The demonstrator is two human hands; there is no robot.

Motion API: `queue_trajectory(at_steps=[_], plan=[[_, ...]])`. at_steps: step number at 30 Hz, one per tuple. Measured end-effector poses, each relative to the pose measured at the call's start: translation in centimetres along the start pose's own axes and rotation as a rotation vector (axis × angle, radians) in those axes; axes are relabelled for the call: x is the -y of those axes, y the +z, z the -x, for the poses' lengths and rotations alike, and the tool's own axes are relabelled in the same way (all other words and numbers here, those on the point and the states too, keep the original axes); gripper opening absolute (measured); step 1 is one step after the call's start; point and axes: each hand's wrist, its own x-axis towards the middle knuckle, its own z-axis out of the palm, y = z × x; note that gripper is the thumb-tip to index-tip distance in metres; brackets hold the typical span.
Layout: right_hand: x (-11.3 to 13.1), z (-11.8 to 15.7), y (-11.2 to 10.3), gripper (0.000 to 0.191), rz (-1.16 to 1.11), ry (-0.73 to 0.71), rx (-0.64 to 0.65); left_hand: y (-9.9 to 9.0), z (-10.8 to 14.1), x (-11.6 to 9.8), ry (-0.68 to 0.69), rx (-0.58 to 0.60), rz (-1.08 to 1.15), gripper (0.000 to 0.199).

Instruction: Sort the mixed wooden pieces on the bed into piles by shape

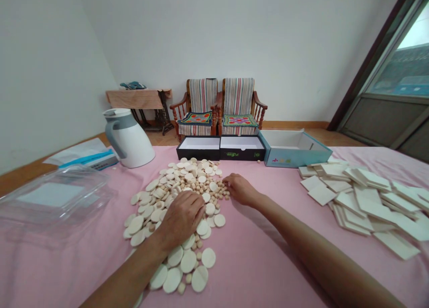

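Observation:
A wide heap of pale wooden discs (170, 196) mixed with small round wooden pegs (221, 189) lies on a pink cloth (254, 267). My left hand (182, 221) rests palm down on the middle of the heap, its fingers reaching right among the discs. My right hand (241, 189) lies at the heap's right edge, with its fingertips at the small pegs. Whether either hand grips a piece is hidden. To the right lies a loose spread of pale square wooden tiles (365, 205), away from both hands.
Beyond the heap stand two black open boxes (197, 154) and a blue open box (293, 156). A clear plastic lid (53, 200) lies at left, behind it a white jug (129, 138) and papers (80, 154). Two striped armchairs (219, 107) stand against the far wall.

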Motion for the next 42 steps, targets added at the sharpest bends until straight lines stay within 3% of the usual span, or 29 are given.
queue_trajectory(at_steps=[3,7,11,14,19,22,26,31,38,42], plan=[[0.1,-0.7,0.4,0.021,0.022,0.055,-0.023,0.0,0.0,0.0,0.005,0.010,0.006,0.014],[-1.9,-0.7,-0.1,0.019,0.011,0.156,-0.096,-0.1,0.0,0.0,0.008,0.019,0.008,0.014],[-4.9,-0.4,-1.1,0.025,0.005,0.326,-0.314,0.0,0.0,0.0,0.007,0.044,0.008,0.014],[-5.7,-0.3,-1.4,0.031,-0.053,0.302,-0.434,0.0,0.1,0.1,0.009,0.050,0.005,0.015],[-2.6,-0.3,0.0,0.014,-0.227,0.089,-0.226,0.1,0.1,0.1,0.005,0.045,0.000,0.016],[-0.6,-0.3,1.2,0.017,-0.312,0.063,-0.153,0.1,0.1,0.1,0.004,0.036,-0.005,0.016],[0.1,-0.2,2.1,0.016,-0.320,0.076,-0.194,0.3,0.2,0.3,0.008,0.032,-0.001,0.014],[-0.9,-0.2,2.0,0.014,-0.280,0.079,-0.223,0.5,0.2,0.4,0.004,0.037,0.019,0.014],[-3.7,-0.3,1.0,0.022,-0.107,0.256,-0.527,0.5,0.2,0.4,-0.003,0.034,0.022,0.013],[-3.2,-0.2,1.4,0.025,-0.130,0.122,-0.477,0.7,0.2,0.5,-0.009,0.029,0.035,0.013]])
